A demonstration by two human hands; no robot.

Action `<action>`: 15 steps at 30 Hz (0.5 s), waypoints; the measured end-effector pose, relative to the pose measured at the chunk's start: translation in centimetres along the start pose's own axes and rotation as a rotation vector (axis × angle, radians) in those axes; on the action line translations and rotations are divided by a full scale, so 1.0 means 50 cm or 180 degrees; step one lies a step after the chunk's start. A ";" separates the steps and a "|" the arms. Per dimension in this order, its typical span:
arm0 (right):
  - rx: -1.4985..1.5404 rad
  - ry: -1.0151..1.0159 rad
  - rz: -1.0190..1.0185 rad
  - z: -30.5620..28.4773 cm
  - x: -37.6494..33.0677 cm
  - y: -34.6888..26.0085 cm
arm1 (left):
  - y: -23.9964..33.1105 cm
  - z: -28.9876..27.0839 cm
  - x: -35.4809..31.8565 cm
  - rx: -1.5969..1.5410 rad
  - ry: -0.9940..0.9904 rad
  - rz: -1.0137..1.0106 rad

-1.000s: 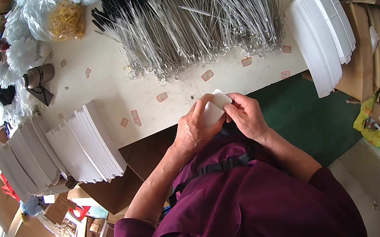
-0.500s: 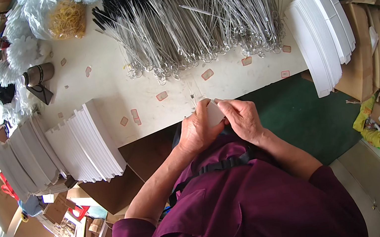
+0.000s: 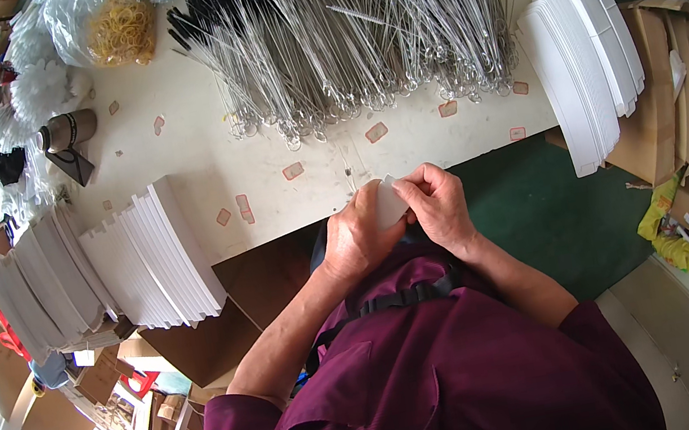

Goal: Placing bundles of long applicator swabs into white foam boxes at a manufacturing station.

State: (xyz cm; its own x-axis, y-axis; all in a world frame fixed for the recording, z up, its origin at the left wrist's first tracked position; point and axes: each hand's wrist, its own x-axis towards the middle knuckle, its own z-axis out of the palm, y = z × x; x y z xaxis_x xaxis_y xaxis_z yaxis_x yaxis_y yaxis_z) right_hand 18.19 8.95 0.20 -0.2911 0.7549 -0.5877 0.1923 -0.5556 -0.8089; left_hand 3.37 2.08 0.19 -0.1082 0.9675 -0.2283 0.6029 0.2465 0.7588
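Note:
Just off the table's near edge, a small white piece [image 3: 391, 204], apparently thin card or a narrow box seen end-on, is held between both hands. My left hand [image 3: 353, 233] is closed around its left side, thumb along it. With thumb and bent fingers, my right hand [image 3: 442, 209] pinches its upper right edge. Most of the piece is hidden by the hands. Beyond them lies a broad heap of wire-handled bottle brushes [image 3: 353, 49] with looped ends towards me; some have black bristles, others white.
Stacks of flat white boxes stand at the table's left [image 3: 153, 256] and right [image 3: 581, 75] edges. Far left are a bag of yellow rubber bands [image 3: 120, 29], a metal cup [image 3: 71, 130] and bundled white brushes [image 3: 40, 95]. Cardboard cartons [image 3: 656, 90] stand beyond the right edge.
My right fingers have lifted slightly and bent more over the white piece's edge, showing a little more of it. The left hand keeps its hold almost unmoved.

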 end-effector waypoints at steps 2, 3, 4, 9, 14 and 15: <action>0.0062 -0.0003 0.0008 0.000 0.000 0.000 | -0.003 0.001 -0.002 -0.0019 -0.0038 -0.0021; 0.0062 -0.0022 0.0054 -0.002 0.002 0.000 | -0.005 0.002 -0.003 -0.0038 -0.0073 -0.0042; 0.0061 -0.0042 0.0100 -0.003 0.002 0.001 | -0.004 0.002 -0.004 -0.0038 -0.0073 -0.0043; -0.0757 0.0020 -0.0611 -0.001 -0.010 0.000 | -0.006 0.003 -0.013 0.0012 -0.0034 -0.0067; -0.1224 -0.0105 -0.1242 0.002 -0.015 0.001 | -0.013 -0.003 -0.010 0.0015 0.0041 -0.0028; -0.0933 -0.0144 -0.1366 0.008 -0.011 0.014 | -0.011 -0.006 -0.009 -0.0036 0.0010 -0.0093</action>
State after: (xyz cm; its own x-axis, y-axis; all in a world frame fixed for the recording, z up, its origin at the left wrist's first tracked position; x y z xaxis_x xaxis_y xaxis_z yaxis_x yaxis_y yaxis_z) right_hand 18.08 8.00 -0.04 -0.4404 0.8738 -0.2060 0.2993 -0.0735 -0.9513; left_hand 2.86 1.54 0.03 -0.1280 0.9601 -0.2486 0.5904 0.2752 0.7588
